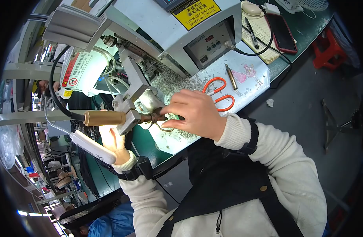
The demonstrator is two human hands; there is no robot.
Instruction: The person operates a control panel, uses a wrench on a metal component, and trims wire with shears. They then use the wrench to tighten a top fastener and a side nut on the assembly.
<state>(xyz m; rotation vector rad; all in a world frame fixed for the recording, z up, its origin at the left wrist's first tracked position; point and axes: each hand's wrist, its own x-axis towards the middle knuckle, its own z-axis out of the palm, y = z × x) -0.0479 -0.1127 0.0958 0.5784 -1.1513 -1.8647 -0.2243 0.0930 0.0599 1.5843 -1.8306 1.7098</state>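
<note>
A brass-coloured cylinder (105, 118) with a black cable is clamped in a metal block on a bench machine (213, 37). Its dark, narrower end points right, toward my right hand (197, 113). The thumb and forefinger of that hand curl in a pinch around this end; what lies between them, if anything, is too small to tell. My left hand (113, 143) is raised under the cylinder, behind a white wand-shaped lamp (94, 147). Its fingers are largely hidden by the cylinder and bright glare. Orange-handled scissors (229, 103) lie beside my right hand.
Many small silvery metal pieces (177, 81) are scattered on the pale work plate (258, 77). A brass-and-black pen-like tool (231, 77) lies there too. Farther right are a notebook (264, 51), a pen (251, 33) and a phone (281, 33). A red stool (329, 49) stands on the floor.
</note>
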